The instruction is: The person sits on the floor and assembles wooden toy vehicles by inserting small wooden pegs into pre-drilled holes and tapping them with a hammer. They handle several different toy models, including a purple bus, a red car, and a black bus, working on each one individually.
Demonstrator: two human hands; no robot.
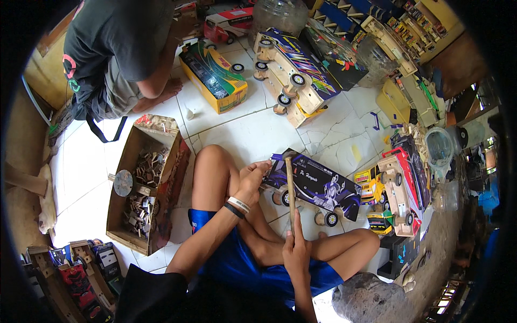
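My right hand [297, 253] is wrapped round the wooden handle of a hammer [291, 188]. The hammer's head lies over the top edge of a dark purple toy bus [318, 180], though I cannot tell whether it touches. That bus has printed sides and black wheels toward me, on the floor before my crossed legs. At its left end, my left hand [252, 184] has its fingers pinched together. What they hold, if anything, is too small to make out. Bands circle the left wrist.
To the left stands an open cardboard box [121, 207] of wood scraps. Ahead are a yellow-green toy bus [215, 81] and a tipped wooden-bottomed bus [291, 75]. A person [116, 59] sits at far left. A red toy bus [398, 188] and a grey stone block [371, 299] are at right.
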